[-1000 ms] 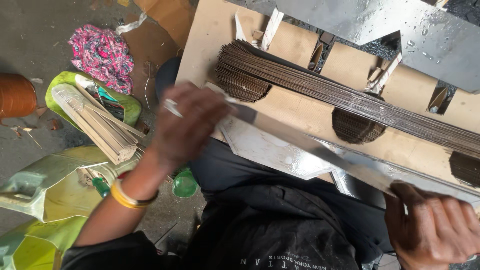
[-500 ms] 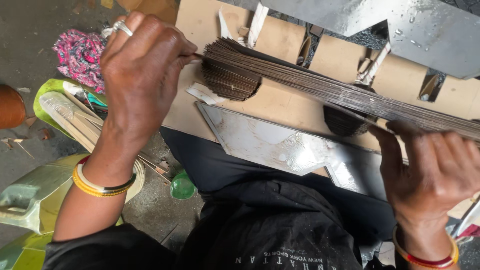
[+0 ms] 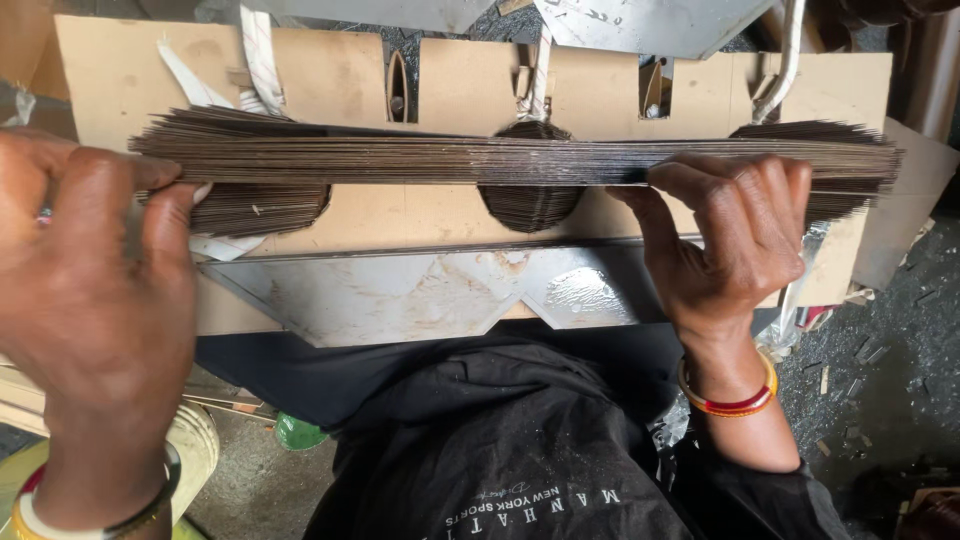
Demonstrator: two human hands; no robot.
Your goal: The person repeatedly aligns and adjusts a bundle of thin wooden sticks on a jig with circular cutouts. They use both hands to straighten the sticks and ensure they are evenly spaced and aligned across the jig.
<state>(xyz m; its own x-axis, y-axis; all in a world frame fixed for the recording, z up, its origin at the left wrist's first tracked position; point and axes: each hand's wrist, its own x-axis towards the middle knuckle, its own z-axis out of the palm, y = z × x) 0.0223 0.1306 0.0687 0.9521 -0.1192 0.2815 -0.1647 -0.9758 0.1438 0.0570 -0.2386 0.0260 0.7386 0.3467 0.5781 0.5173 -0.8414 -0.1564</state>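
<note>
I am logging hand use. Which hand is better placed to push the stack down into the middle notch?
Probably the right hand. It grips the stack closer to the middle notch, while the left hand sits out at the stack's far end, by the left notch.

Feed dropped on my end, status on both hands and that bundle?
Left hand and right hand each in a closed grip on the stick bundle. Bundle level across the notched board. Metal plate below, nothing blocking.
</note>
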